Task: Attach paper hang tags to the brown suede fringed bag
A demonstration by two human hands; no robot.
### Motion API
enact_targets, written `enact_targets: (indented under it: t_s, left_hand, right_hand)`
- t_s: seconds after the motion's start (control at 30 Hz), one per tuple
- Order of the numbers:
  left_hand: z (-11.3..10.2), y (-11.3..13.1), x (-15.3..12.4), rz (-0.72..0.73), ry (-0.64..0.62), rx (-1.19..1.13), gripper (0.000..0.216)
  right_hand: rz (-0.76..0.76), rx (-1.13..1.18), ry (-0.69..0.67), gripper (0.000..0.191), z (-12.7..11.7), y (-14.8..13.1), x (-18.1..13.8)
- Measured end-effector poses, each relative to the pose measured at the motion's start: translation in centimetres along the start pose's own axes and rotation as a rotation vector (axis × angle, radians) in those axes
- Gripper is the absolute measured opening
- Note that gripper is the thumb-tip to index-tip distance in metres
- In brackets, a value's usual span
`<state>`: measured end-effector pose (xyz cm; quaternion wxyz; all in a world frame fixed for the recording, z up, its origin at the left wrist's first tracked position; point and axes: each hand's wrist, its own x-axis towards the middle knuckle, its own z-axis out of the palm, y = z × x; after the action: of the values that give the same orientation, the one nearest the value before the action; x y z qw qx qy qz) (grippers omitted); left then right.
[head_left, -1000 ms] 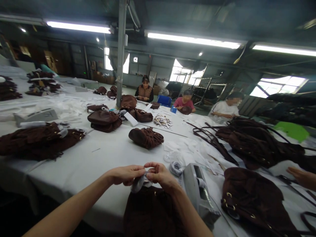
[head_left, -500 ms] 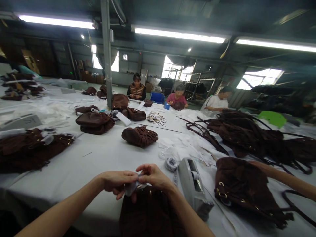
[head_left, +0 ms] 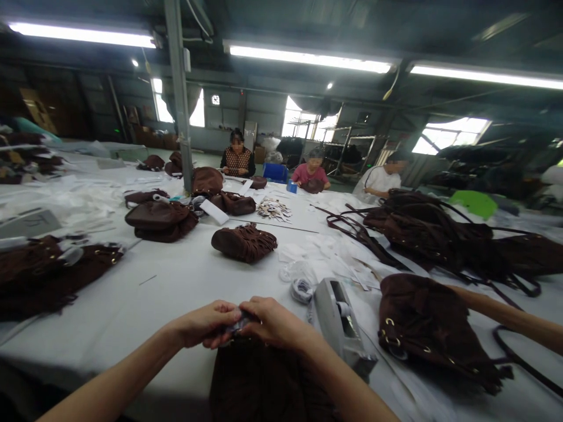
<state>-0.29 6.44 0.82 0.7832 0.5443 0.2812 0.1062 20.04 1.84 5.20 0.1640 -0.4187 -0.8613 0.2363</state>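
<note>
Fingers (head_left: 229, 317) of two hands (head_left: 206, 325) (head_left: 275, 321) tight on one greyish piece (head_left: 241, 319), one brown bag (head_left: 264, 378) below

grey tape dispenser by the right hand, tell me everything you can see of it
The grey tape dispenser is a long, boxy body, plastic by its look, with a pale roll seated in its open top. It rests on the white tabletop, right of the right hand, its far end slanting leftward. A grey coil lies by that end; a brown bag lies to its right. Whether the right forearm touches it cannot be told.
</note>
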Motion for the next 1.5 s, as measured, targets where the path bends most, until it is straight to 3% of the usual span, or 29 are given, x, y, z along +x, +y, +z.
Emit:
enact_targets:
  t_s: [0.27, 0.43, 0.53, 0.77, 1.0, 1.1, 1.2, 1.37, 1.43, 1.5]
  left_hand:
    - [0.2, -0.4, 0.5, -0.005, 0.022, 0.046, 0.036]
    - [-0.1, -0.1, 0.3, -0.032, -0.063, 0.068, 0.038]
    - [-0.3, -0.1, 0.3, -0.043, -0.075, 0.067, 0.037]
    - [0.3, -0.5, 0.9, 0.080, 0.057, 0.071, 0.031]
    - [0.4, -0.1, 0.7, -0.038, -0.040, 0.221, 0.040]
    - [1.3, 0.1, 1.2, -0.001, 0.006, 0.142, 0.037]
    - [2.4, 0.2, 2.2, 0.031, 0.066, -0.011, 0.037]
    - [3.1, 0.6, 3.9, -0.072, 0.179, -0.233, 0.034]
    - [3.3, 1.0, 4.8, -0.115, 0.202, -0.247, 0.030]
    - [3.8, 1.4, 5.8, -0.133, 0.191, -0.220, 0.028]
  right_hand:
    - [-0.033, -0.280, 0.060, 0.015, 1.8, 0.2, -1.2]
    - [-0.053, -0.307, 0.090, 0.014, 1.7, 0.3, -1.0]
    - [-0.050, -0.285, 0.077, 0.017, 1.7, 0.4, -0.8]
    - [-0.055, -0.050, 0.124, 0.022, 1.8, 1.2, -0.6]
    - [-0.068, -0.055, 0.095, 0.023, 1.5, 1.3, -1.1]
    - [-0.067, -0.042, 0.124, 0.028, 0.9, 1.0, -1.7]
    - [-0.015, 0.015, 0.302, 0.030, -0.2, 0.8, -2.9]
    - [0.257, 0.081, 0.875, 0.028, -0.4, 0.0, -7.6]
    - [0.324, 0.101, 0.958, 0.027, 1.1, -0.9, -9.6]
    - [0.376, 0.131, 0.954, 0.030, 3.3, -1.9, -11.0]
